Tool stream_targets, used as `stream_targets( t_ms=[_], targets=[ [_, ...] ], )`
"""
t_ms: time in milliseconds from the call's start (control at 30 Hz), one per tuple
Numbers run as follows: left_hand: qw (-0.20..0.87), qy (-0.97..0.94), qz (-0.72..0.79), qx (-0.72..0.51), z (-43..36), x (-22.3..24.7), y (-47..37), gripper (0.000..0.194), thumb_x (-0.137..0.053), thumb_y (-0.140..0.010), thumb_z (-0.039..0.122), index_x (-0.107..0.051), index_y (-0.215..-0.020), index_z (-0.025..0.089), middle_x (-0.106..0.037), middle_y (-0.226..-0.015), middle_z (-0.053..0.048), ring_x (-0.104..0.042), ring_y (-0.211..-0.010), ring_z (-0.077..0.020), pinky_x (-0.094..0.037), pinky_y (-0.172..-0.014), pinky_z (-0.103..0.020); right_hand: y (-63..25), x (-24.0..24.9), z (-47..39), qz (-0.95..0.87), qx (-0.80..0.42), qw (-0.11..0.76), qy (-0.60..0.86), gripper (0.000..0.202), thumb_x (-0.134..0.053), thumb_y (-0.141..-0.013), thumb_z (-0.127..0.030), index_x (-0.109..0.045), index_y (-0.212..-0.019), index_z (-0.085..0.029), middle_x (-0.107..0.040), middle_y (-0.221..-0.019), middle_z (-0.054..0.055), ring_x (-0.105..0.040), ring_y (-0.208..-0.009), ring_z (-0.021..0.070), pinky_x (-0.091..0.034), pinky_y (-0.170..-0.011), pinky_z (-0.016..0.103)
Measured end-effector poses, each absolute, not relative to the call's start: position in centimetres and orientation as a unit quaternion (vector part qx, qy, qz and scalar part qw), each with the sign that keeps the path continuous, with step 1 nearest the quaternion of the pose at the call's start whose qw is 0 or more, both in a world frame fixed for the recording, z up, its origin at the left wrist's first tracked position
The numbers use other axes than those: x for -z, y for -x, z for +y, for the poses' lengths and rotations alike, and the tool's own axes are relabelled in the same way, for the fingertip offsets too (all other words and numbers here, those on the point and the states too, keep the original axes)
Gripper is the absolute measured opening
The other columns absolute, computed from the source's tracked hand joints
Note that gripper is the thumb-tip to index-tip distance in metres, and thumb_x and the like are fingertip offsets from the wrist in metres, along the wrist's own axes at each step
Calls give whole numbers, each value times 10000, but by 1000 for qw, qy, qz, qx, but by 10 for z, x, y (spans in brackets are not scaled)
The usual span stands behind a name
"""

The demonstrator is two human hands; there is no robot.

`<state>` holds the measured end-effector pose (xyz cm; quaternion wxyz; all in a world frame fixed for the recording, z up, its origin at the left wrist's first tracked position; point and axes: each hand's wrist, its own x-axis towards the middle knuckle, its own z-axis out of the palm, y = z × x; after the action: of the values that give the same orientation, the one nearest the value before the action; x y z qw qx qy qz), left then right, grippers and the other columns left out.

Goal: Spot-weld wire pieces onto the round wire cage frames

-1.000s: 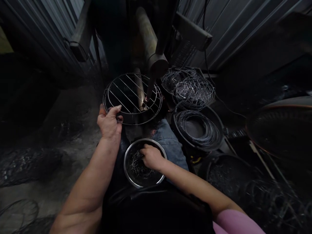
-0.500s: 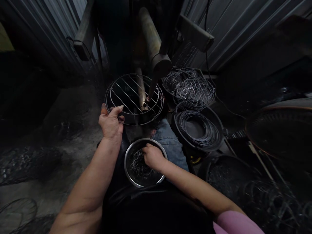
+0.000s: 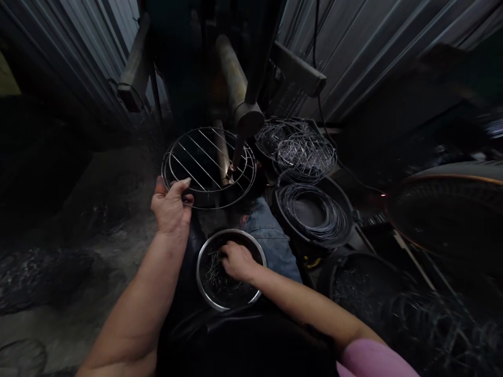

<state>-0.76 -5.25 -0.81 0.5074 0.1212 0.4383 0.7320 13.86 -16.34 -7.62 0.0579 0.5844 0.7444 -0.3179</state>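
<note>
My left hand (image 3: 171, 205) grips the near-left edge of a round wire rack (image 3: 201, 190), thumb on top and fingers below. Parallel rods cross the rack's rings, and it sits around the lower metal bar (image 3: 222, 154) of a welding machine. From above, the upper electrode (image 3: 236, 152) comes down at the rack's right part. My right hand (image 3: 238, 261) is inside a steel bowl (image 3: 201, 285) on my lap, its fingers bent down among short wire pieces (image 3: 216, 272). The fingertips are hidden, so what they pinch cannot be made out.
At right, a dark basin holds coiled wire rings (image 3: 288, 207); behind it lies a pile of finished-looking wire racks (image 3: 306, 154). A thick metal cylinder (image 3: 236, 78) juts out above the rack. A large round fan-like object (image 3: 448, 209) stands far right.
The whole view has shifted slightly, so things sit a little lower and further left. My left hand keeps its hold on the rack; my right hand stays in the bowl among the wire pieces.
</note>
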Motion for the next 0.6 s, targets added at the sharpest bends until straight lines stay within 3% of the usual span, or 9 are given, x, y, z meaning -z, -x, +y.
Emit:
stream_targets(
  t_ms=[133,267,367,500,600],
  targets=[
    [489,-110,445,-742,-49,6,18,451,-758,-453,78,-459,-759,223,-495,-631,64,-453,-535,-74,-305,-444,-180,-172,60,-170,726,374,-54,-575,206,-551,-830,-126,-677,-977,-198,-652,-1022,58,-607,-958,163,-447,-858,258],
    [497,-109,439,-740,-47,6,16,467,-735,-447,48,-473,-787,234,-512,-646,62,-458,-539,-79,-312,-443,-181,-224,50,-176,685,328,-135,-637,152,-539,-828,-112,-652,-898,-185,-618,-901,41,-578,-875,167,-451,-816,281],
    [509,-100,440,-733,-45,7,6,459,-712,-458,42,-463,-793,232,-523,-652,58,-474,-550,-86,-304,-444,-182,-242,46,-184,669,285,-120,-676,188,-507,-824,-95,-665,-880,-179,-600,-853,40,-576,-838,170,-447,-785,278],
    [519,-101,437,-728,-44,8,-5,462,-717,-492,35,-475,-830,236,-509,-640,72,-469,-541,-79,-296,-463,-184,-223,46,-193,723,304,-55,-618,281,-506,-846,-112,-691,-1044,-185,-634,-914,57,-603,-855,162,-444,-777,247],
    [515,-108,445,-725,-45,9,-8,466,-738,-513,45,-501,-863,241,-491,-638,77,-481,-549,-82,-286,-479,-193,-201,49,-194,763,279,10,-584,283,-470,-890,-160,-711,-1033,-198,-644,-935,67,-607,-849,168,-435,-752,252]
  ],
)
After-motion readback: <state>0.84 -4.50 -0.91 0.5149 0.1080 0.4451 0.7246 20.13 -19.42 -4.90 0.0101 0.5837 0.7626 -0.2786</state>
